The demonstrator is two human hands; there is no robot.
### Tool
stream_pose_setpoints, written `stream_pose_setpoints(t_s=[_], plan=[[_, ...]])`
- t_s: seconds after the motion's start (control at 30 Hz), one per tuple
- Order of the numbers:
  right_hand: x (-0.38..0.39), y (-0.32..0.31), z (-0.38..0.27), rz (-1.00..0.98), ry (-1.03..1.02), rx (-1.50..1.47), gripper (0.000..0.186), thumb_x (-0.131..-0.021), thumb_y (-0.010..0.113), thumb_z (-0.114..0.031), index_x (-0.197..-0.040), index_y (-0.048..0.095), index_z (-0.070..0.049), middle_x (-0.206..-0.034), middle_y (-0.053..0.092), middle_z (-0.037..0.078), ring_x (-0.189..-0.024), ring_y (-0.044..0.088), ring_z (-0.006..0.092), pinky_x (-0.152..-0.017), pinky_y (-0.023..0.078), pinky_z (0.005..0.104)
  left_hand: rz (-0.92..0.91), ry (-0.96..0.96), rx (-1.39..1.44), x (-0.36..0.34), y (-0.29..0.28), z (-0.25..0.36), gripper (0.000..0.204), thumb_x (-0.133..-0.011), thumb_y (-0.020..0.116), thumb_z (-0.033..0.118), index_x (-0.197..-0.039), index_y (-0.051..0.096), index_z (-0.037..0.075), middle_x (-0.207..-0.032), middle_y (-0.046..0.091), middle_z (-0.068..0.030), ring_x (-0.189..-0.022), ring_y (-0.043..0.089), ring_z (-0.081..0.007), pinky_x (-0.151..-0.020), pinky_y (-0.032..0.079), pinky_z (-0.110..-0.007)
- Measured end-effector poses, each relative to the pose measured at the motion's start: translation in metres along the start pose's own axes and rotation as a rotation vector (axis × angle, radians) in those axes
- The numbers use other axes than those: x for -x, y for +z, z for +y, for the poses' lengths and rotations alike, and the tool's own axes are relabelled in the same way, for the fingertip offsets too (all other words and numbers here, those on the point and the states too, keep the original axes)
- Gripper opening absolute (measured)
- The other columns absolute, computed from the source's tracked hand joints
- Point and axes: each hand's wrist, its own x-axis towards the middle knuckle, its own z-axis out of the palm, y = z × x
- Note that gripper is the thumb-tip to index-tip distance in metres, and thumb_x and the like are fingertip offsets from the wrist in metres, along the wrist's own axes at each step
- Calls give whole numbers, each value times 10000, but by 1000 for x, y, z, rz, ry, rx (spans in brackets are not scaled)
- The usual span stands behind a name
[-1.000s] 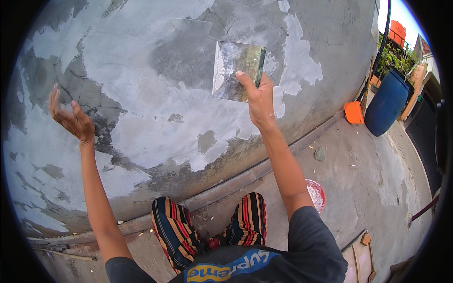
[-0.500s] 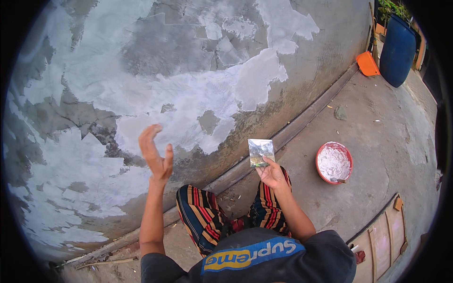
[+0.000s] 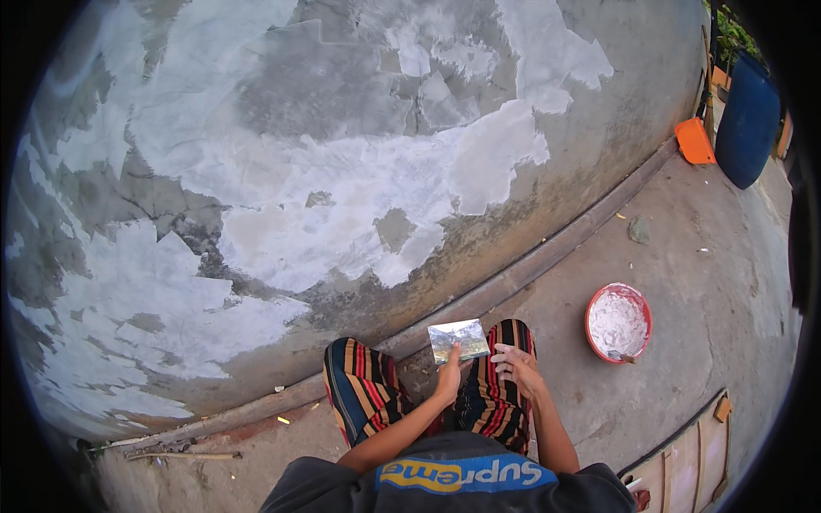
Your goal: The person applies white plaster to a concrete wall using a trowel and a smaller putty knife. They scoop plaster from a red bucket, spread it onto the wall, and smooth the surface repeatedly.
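Over my striped trousers, my left hand (image 3: pixel 446 379) holds a thin, shiny rectangular plate (image 3: pixel 470 333) at its lower edge, with my thumb on its face. My right hand (image 3: pixel 517 368) is just right of the plate, fingers apart and holding nothing. A red bowl (image 3: pixel 590 318) of white paste (image 3: pixel 617 316) stands on the ground to my right, with a small handle showing at its lower rim. Ahead of me is a grey wall (image 3: pixel 325 77) with broad, uneven white patches.
A concrete ledge (image 3: pixel 556 248) runs along the wall's foot. At the back right stand a blue barrel (image 3: pixel 747 120) and an orange dustpan (image 3: pixel 694 141). A wooden board (image 3: pixel 688 453) lies at the lower right. A thin stick (image 3: pixel 184 455) lies at the lower left.
The plate has come down from the wall to my lap and passed from my right hand to my left. My left hand has moved down and right; my right hand has let go.
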Motion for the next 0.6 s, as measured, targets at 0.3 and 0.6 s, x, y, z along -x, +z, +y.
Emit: stream_pose_setpoints(t_s=[0.3, 0.6], plan=[[-24, -281, 68, 868, -222, -716, 972, -810, 776, -497, -1519, 265, -70, -1482, 406, 176, -1345, 447, 295, -1103, 411, 393, 162, 33, 71, 12, -89, 15, 561, -1002, 569, 314, -1399, 377, -32, -1361, 495, -161, -1195, 561, -318, -964, 537, -447], [-36, -312, 49, 1267, -239, -917, 644, -844, 684, -308, -1395, 455, -64, -1429, 469, 130, -1304, 492, 295, -1037, 482, 413, 149, 58, 121, 32, -74, 34, 500, -979, 597, 222, -1387, 393, 17, -1346, 501, -128, -1223, 536, -326, -991, 509, -528]])
